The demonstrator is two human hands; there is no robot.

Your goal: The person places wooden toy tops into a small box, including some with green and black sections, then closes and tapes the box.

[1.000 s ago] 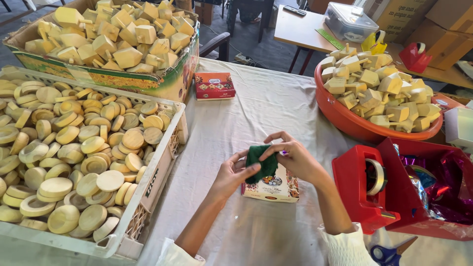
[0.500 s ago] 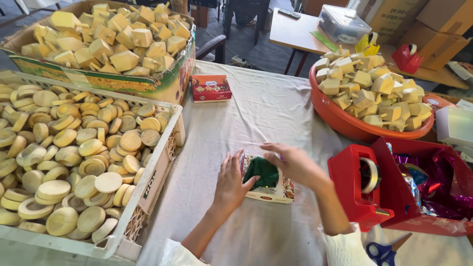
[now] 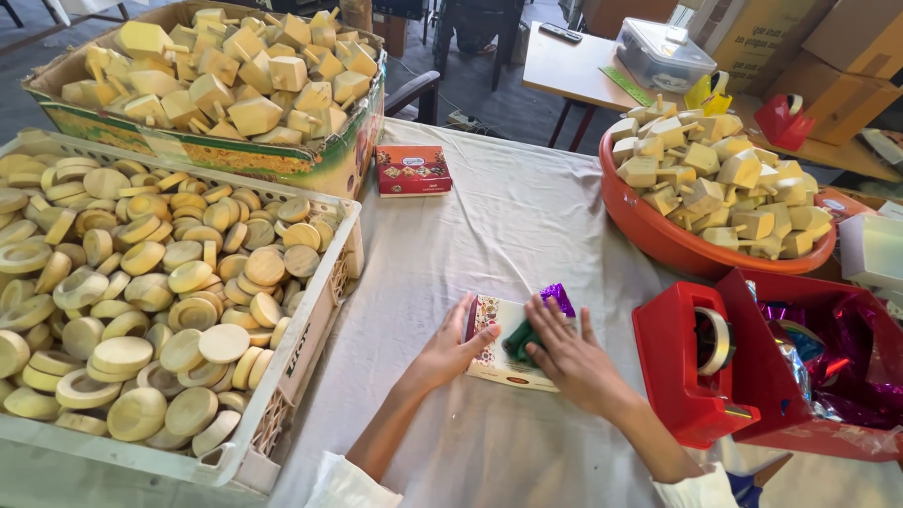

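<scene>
The right hand (image 3: 569, 350) lies flat with its fingers spread, pressing down on a green cloth (image 3: 520, 341) that sits on top of a small patterned box (image 3: 494, 353). The left hand (image 3: 453, 348) rests open against the box's left edge, thumb laid on its top face and fingers along its side, steadying it rather than gripping it. So the box lies between the two hands, flat on the white-covered table (image 3: 508, 216), with the green cloth bunched on its right half, mostly under the right fingers. A scrap of purple foil (image 3: 559, 298) pokes out just beyond the right fingertips, touching the far corner of the box.

Just right of the right hand stands a red tape dispenser (image 3: 687, 372) with a roll of clear tape, and beside it a red tray (image 3: 767, 376) holding crumpled shiny foil in purple and red. Beyond these sits an orange tub (image 3: 658, 235) heaped with pale wooden blocks. To the left of the hands, a white plastic crate (image 3: 301, 329) is filled with round wooden discs, and behind it a cardboard carton (image 3: 310, 165) holds more wooden blocks with pegs. A small red box (image 3: 412, 169) lies on the table near the carton, well apart from the hands.
</scene>
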